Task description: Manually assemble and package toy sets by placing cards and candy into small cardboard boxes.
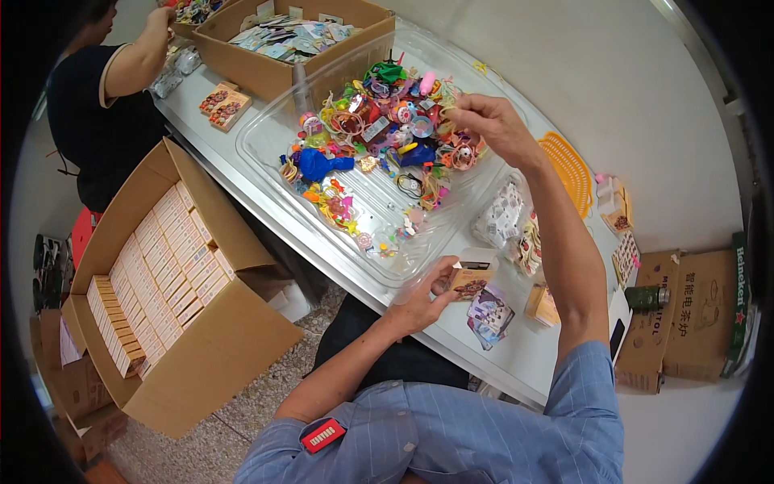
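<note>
My left hand (423, 300) grips a small printed box (472, 278) at the table's near edge, its white top flaps standing up. Above the far right part of a clear plastic bin (367, 246), my right hand (498, 125) has thumb and fingers pinched together; what they hold, if anything, is too small to make out. Colourful small toys (403, 121) are heaped in the bin, with a blue balloon (318, 164) on the left of the heap. Beside the held box lie some fanned picture cards (490, 316).
A bag of small packets (504, 211) and a yellow basket (568, 169) stand right of the bin. At left, a large carton (210, 355) holds rows of small boxes. Another carton (330, 64) of cards stands behind, near another person (97, 105) at the table.
</note>
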The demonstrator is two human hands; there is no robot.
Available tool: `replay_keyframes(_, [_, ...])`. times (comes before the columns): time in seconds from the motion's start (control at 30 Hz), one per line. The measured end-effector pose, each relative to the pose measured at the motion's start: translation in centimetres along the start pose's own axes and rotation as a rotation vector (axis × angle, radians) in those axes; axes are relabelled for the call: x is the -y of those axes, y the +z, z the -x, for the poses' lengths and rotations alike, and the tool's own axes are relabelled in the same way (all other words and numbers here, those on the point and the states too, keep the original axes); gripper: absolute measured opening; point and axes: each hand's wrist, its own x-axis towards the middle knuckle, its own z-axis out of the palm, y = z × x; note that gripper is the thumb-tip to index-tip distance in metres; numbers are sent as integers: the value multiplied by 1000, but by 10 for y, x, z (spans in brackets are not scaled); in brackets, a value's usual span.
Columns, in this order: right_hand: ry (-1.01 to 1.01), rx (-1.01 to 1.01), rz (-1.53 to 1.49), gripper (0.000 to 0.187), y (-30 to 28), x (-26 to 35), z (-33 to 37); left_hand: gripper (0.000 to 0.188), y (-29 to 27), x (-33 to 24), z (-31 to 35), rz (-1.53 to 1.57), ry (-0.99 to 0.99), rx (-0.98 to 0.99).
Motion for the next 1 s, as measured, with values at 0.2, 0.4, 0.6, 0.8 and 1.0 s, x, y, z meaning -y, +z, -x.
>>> replay_keyframes(0.2, [-127, -189, -90, 26, -13, 9, 32, 67, 2, -10, 0, 15, -4, -7])
replay_keyframes(0.4, [-68, -164, -392, 24, -16, 16, 77, 68, 4, -6, 1, 50, -8, -19])
replay_keyframes(0.6, [-62, -66, -234, 22, -16, 33, 154, 66, 3, -12, -1, -12, 55, -44])
replay_keyframes(0.8, [72, 85, -116, 18, 2, 23, 199, 65, 3, -9, 0, -26, 45, -45])
replay_keyframes(1.0, [92, 109, 41, 17, 20, 7, 211, 65, 5, -11, 1, -38, 85, -40])
